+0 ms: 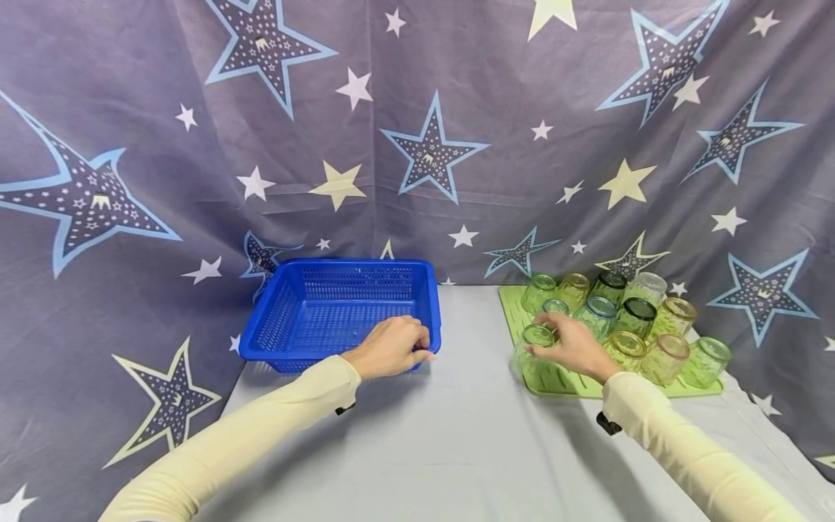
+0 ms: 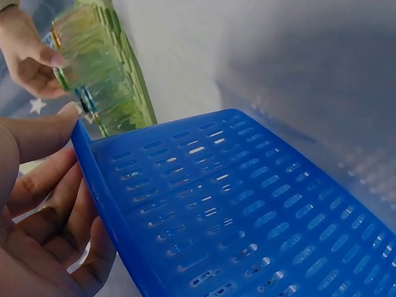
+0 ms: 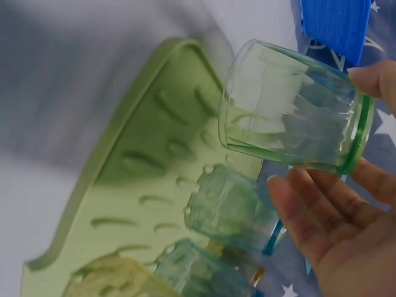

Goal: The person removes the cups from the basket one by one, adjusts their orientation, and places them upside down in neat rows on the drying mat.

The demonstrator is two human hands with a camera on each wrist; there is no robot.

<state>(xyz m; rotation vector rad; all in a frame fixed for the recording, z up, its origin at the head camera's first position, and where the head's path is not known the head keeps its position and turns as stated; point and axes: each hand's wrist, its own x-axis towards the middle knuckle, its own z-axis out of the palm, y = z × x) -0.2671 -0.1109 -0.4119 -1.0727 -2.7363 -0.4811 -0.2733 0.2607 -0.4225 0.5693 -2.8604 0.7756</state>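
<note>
My right hand [image 1: 574,348] pinches a green-tinted drinking glass [image 3: 291,108] near its green ringed top, thumb on one side and index finger on the other. The remaining fingers spread loosely beneath that ring in the right wrist view. This glass overlaps the left front edge of a light green ridged mat [image 1: 561,380]. Over the right front corner of a blue perforated plastic basket [image 2: 204,179] is my left hand [image 1: 394,346], its fingers loosely bent. In the left wrist view its thumb and fingers lie right at the basket's rim, with nothing pinched between them.
Several more glasses stand in rows on the mat, among them a blue glass [image 1: 596,315], a dark-rimmed glass [image 1: 636,315] and a pink-rimmed glass [image 1: 667,359]. A pale cloth covers the table [image 1: 443,442]. A star-patterned curtain [image 1: 365,138] hangs close behind.
</note>
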